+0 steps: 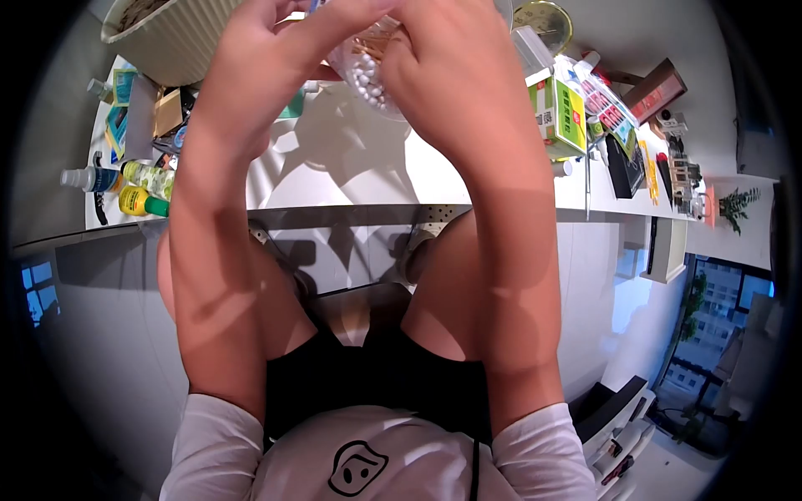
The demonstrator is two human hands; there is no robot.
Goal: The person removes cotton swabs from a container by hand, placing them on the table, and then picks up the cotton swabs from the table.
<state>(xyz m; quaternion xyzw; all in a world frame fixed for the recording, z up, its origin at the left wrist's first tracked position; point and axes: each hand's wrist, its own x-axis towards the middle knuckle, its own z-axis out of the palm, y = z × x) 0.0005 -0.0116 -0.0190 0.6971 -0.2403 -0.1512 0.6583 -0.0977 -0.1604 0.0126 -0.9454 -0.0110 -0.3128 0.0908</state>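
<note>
A clear round container of cotton swabs (368, 81) is held up over the white table at the top of the head view, tilted so that the white tips and brown sticks show through its wall. My left hand (271, 54) is closed on its left side, thumb stretched across the top. From the right, my right hand (451, 63) wraps its curled fingers around the container. The upper part of the container and some fingertips are cut off by the frame edge. A small bit of blue shows between the hands.
On the left of the white table (334, 179) are a ribbed planter (171, 42), a yellow bottle with green cap (142, 201) and a spray bottle (90, 179). A green box (558, 117), a black box (622, 167) and several cosmetics stand on the right.
</note>
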